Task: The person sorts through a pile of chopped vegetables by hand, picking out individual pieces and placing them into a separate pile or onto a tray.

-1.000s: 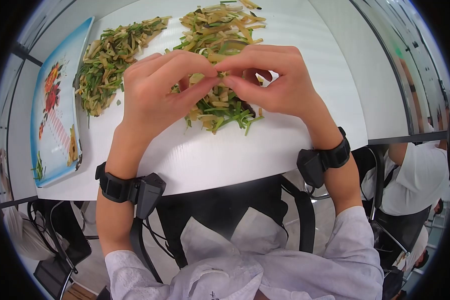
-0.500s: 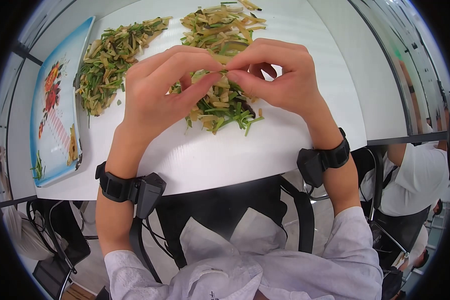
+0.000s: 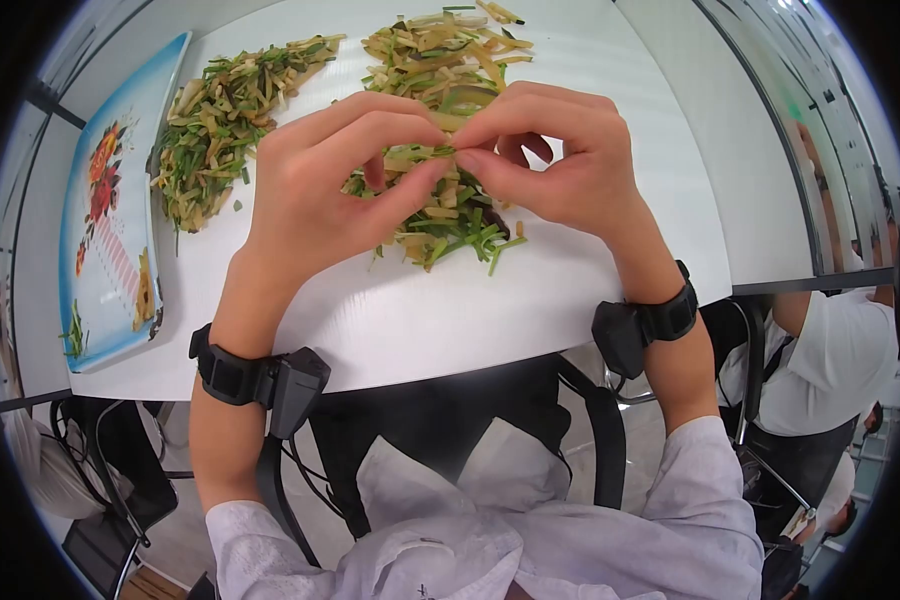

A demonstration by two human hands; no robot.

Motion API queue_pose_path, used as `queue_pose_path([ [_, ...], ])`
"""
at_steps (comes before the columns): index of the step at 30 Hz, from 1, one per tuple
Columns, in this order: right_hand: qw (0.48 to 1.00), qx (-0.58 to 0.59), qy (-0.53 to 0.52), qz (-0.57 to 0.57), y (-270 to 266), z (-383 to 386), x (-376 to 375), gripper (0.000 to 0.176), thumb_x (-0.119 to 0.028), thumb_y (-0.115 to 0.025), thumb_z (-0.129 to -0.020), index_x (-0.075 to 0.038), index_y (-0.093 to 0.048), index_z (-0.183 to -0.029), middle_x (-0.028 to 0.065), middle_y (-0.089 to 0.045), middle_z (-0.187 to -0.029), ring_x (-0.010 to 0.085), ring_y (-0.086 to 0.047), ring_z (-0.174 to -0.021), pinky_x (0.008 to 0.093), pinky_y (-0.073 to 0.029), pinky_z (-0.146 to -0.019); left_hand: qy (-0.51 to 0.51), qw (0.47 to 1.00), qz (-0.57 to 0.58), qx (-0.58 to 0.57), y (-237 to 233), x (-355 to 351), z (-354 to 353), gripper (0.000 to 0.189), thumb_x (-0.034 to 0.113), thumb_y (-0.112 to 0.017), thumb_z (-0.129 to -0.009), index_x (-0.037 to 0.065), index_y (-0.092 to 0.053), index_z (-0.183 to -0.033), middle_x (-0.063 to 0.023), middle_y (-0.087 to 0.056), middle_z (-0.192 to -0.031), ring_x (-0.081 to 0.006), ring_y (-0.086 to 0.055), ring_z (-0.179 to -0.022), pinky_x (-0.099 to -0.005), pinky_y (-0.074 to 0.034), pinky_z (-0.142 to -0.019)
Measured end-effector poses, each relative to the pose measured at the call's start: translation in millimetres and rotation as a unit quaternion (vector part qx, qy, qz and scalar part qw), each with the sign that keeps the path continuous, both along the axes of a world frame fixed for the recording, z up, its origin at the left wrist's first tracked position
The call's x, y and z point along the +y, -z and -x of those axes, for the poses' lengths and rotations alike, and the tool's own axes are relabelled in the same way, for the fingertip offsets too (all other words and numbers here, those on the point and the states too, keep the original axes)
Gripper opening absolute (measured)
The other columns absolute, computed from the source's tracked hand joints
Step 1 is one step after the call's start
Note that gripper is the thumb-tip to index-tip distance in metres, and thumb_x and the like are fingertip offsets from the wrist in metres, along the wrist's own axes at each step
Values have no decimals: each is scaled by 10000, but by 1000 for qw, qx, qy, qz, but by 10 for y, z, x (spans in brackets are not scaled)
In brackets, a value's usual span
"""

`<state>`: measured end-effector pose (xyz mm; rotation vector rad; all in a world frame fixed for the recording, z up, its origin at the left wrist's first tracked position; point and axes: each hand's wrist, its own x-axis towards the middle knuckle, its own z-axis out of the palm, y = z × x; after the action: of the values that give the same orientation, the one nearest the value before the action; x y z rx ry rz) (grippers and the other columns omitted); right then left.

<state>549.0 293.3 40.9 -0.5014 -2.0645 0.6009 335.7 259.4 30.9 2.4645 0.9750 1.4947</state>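
Both hands meet over a central pile of cut green and yellowish vegetable strips (image 3: pixel 455 220) on the white table. My left hand (image 3: pixel 345 180) has thumb and index finger close together above the pile, and a bit of green shows near its fingertips. From the other side, my right hand (image 3: pixel 555 160) pinches with its fingertips almost touching those of my left hand. Whatever lies between the right fingertips is too small to make out. Black devices are strapped to both wrists.
Another pile of cut vegetables (image 3: pixel 210 135) lies to the left. Beside it is a blue-rimmed, flower-patterned tray (image 3: pixel 120 220) with a few green and yellowish pieces at its near end. A person in a white shirt (image 3: pixel 835 360) sits at the right.
The left thumb has parted slightly from its index finger, and green now shows between them. The right hand has barely moved.
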Motion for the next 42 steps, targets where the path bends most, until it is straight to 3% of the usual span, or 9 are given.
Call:
queue_pose_path([
  [12, 1000, -10, 4, 18, 0, -5, -23, 119, -43, -761, -749, -73, -732, -860, 3, -691, -744, 87, -550, -521, 221, -441, -496, -3, 1000, -2, 0, 5, -18, 6, 203, 31, -801, -704, 101, -705, -869, -18, -723, -905, -94, -582, -515, -211, -427, -446],
  [19, 999, -14, -6, 45, 6, -11, -13, 99, -64, -750, -760, -86, -718, -852, 1, -679, -737, 80, -546, -523, 227, -427, -501, 6, 998, -3, 63, -7, -15, 43, 237, -65, -762, -692, 42, -695, -893, -74, -717, -923, -107, -596, -576, -229, -472, -510],
  [23, 993, -43, -13, 110, -22, -36, 13, 107, -128, -762, -782, -94, -725, -877, -8, -685, -727, 81, -554, -543, 221, -434, -516, -3, 998, 5, 62, -22, -30, 42, 199, -48, -755, -718, 41, -688, -882, -64, -709, -902, -104, -594, -571, -228, -456, -508],
  [25, 994, -40, 10, 97, 23, -62, 65, 120, -82, -768, -800, -68, -721, -910, -21, -660, -714, 35, -523, -554, 199, -362, -487, -10, 998, 27, 50, -3, -22, 32, 177, -39, -750, -739, 40, -685, -883, -59, -707, -907, -99, -596, -571, -222, -448, -511],
  [26, 994, -39, 14, 103, 38, -91, 93, 121, -121, -771, -821, -70, -727, -922, -29, -660, -708, 24, -516, -555, 194, -349, -493, -27, 999, 25, 23, 26, -2, 8, 187, 32, -783, -711, 97, -697, -864, -25, -720, -881, -113, -589, -510, -231, -450, -478],
  [33, 987, -43, 82, 134, 116, -157, 213, 116, -154, -753, -858, -54, -741, -915, -34, -676, -726, -1, -518, -582, 177, -377, -519, -114, 991, 68, 9, -1, -77, 136, 159, 4, -759, -785, 44, -703, -929, -19, -712, -869, -79, -595, -602, -217, -443, -557],
  [37, 983, -36, 131, 122, 229, -201, 329, 153, -170, -737, -881, -34, -741, -952, -26, -687, -745, 16, -555, -622, 180, -422, -555, -221, 968, -9, 116, -193, -487, 817, 165, -7, -745, -807, 36, -710, -962, -41, -715, -870, -98, -617, -627, -231, -466, -583],
  [38, 983, -28, 131, 129, 219, -208, 325, 198, -236, -740, -863, -49, -747, -926, 8, -705, -749, 72, -598, -603, 235, -479, -573, -293, 940, 40, 168, -256, -650, 1198, 173, -1, -742, -814, 33, -714, -982, -45, -720, -882, -106, -621, -638, -244, -465, -595],
  [42, 988, -12, 95, 119, 367, -196, 416, 181, -206, -722, -890, -31, -742, -936, 9, -705, -759, 66, -626, -648, 216, -484, -596, -490, 816, 160, 261, -409, -1330, 2932, 165, 144, -704, -869, 51, -722, -1004, -68, -731, -909, -177, -672, -760, -310, -486, -664],
])
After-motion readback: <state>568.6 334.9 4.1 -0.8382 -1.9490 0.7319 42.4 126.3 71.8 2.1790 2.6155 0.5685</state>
